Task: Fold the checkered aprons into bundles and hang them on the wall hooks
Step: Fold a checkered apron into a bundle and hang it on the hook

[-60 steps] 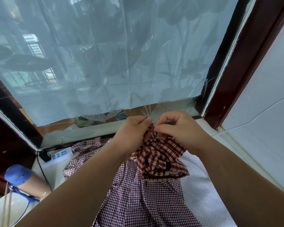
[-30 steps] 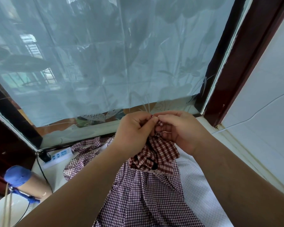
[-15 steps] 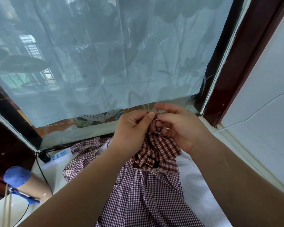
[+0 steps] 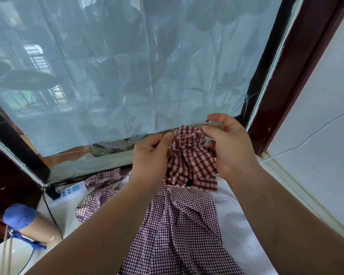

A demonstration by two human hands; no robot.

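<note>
Before the curtain, the left hand and right hand hold the bunched red checked apron in the air above a finer-checked apron; left fingers pinch its gathered edge; right fingers pinch a thin strap; the cloth looks light, soft and apt to unravel; best gripped at the gathered neck.
</note>
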